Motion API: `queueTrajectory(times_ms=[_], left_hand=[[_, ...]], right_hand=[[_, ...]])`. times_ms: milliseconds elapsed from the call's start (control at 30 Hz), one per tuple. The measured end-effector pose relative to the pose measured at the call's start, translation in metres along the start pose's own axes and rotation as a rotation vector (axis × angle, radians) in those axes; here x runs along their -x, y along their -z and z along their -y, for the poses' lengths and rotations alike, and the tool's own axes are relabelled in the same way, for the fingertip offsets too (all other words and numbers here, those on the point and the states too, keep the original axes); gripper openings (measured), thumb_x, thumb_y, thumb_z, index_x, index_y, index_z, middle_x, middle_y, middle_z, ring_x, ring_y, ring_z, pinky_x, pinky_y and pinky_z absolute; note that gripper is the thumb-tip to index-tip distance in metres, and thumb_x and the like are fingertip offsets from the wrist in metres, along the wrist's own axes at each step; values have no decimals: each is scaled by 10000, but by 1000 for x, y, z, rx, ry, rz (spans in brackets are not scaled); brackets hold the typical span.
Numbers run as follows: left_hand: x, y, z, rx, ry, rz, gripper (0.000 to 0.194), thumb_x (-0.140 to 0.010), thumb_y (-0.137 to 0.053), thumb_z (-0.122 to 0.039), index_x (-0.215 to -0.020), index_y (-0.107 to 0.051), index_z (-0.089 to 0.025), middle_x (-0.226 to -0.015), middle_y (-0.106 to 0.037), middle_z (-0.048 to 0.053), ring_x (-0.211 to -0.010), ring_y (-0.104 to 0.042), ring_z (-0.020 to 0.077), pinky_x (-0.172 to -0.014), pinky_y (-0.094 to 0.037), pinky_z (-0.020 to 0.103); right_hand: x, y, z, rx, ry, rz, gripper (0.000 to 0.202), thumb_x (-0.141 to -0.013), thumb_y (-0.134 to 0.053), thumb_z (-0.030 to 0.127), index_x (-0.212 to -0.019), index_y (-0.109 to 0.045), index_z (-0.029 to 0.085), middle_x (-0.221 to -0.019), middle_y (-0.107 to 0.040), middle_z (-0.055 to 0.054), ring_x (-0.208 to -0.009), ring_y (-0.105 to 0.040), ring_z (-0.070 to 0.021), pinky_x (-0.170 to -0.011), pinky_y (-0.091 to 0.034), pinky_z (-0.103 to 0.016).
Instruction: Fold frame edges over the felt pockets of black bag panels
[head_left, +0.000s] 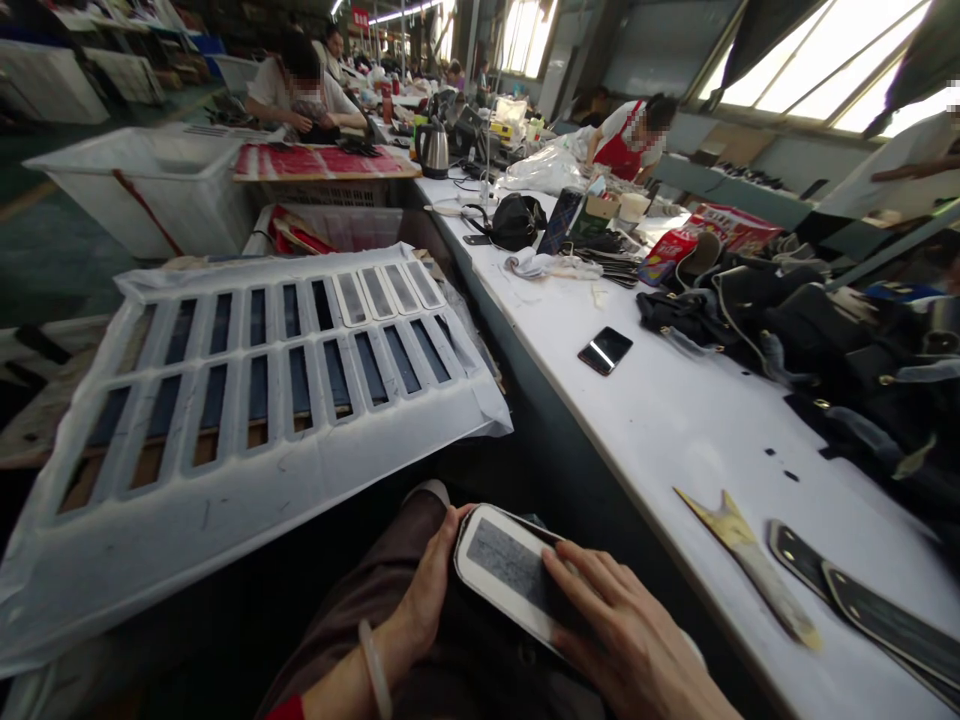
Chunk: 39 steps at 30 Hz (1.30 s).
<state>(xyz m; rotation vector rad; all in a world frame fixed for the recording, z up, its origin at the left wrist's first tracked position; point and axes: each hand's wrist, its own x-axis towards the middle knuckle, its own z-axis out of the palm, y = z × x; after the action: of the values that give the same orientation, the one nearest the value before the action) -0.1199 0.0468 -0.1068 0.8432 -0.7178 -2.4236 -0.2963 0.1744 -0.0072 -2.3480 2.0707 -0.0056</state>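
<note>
Above my lap is an oblong rounded piece [499, 560] with a white border, a grey rectangle in its middle and a dark edge. It looks like a bag part, though its exact kind is unclear. My left hand [424, 590] is closed on its left end, thumb along the rim. Across the right part of the piece lies my right hand [622, 620], fingers over the grey area and gripping that side; its far end is hidden beneath that hand.
At left stands a white slotted tray [262, 460]; pale oblong pieces [379, 292] fill several back slots. On the white table [637, 440] to my right lie a phone [605, 350], a yellowish forked tool [750, 565], dark straps [862, 590] and black bags [847, 340]. Co-workers [307, 95] sit farther back.
</note>
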Motion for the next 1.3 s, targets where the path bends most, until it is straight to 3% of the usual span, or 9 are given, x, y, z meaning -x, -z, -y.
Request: queueTrajectory(times_ms=[167, 267, 367, 533, 700, 833, 1067, 1300], left_hand=[[0, -1, 3, -2, 7, 42, 540, -931, -379, -595, -1201, -604, -186, -1099, -695, 79, -1069, -602, 255, -980, -409, 374], [-1, 3, 4, 6, 40, 0, 581, -912, -388, -629, -1228, -588, -184, -1071, -704, 83, -1045, -614, 268, -964, -418, 395], [-2, 6, 3, 29, 55, -8, 567, -900, -421, -628, -1208, -598, -186, -1092, -701, 81, -1067, -605, 267, -967, -416, 390], [-3, 7, 2, 49, 71, -7, 553, -895, -427, -630, -1160, -615, -182, -1092, -698, 90, -1066, -605, 275, -945, -422, 383], [-2, 7, 7, 36, 78, -22, 563, -900, -408, -632, -1193, -605, -194, -1133, -681, 96, -1126, -575, 286, -980, -416, 399], [-2, 8, 8, 31, 101, -40, 583, -879, -437, -648, -1207, -602, -195, -1134, -681, 104, -1114, -583, 300, -968, -433, 414], [-3, 8, 7, 56, 138, -58, 561, -843, -526, -636, -1200, -631, -215, -1153, -689, 90, -1114, -596, 299, -989, -435, 406], [-7, 10, 5, 91, 144, -28, 579, -882, -463, -623, -1257, -585, -198, -1093, -706, 102, -1065, -621, 302, -958, -455, 447]], right_hand=[[0, 1, -3, -11, 24, -85, 528, -799, -708, 304, -1295, -545, 223, -1255, -630, -63, -1029, -648, -211, -792, -607, -308], [-9, 7, 1, -301, -110, -42, 299, -878, -576, 287, -1172, -559, 233, -1211, -624, -55, -1041, -623, -179, -856, -576, -304], [-24, 8, 9, -501, -251, -102, 182, -951, -464, 291, -1109, -543, 245, -1041, -627, -34, -962, -605, -165, -832, -561, -316], [-37, -3, 25, -331, -142, -156, 245, -916, -550, 277, -1157, -548, 238, -1058, -563, -73, -930, -564, -197, -792, -550, -360], [-31, -13, 32, -152, -76, -252, 277, -855, -568, 205, -1129, -556, 166, -953, -566, -95, -843, -561, -217, -685, -555, -357], [-20, -26, 37, -56, -111, -327, 358, -855, -558, 184, -1209, -555, 131, -996, -575, -121, -915, -570, -230, -723, -557, -334], [-7, -45, 53, 22, -220, -323, 429, -873, -571, 186, -1297, -533, 131, -1149, -577, -150, -1084, -538, -287, -845, -519, -411], [-28, -25, 44, -181, -343, -197, 309, -884, -592, 253, -1188, -596, 309, -1082, -603, -58, -1064, -506, -286, -788, -501, -434]])
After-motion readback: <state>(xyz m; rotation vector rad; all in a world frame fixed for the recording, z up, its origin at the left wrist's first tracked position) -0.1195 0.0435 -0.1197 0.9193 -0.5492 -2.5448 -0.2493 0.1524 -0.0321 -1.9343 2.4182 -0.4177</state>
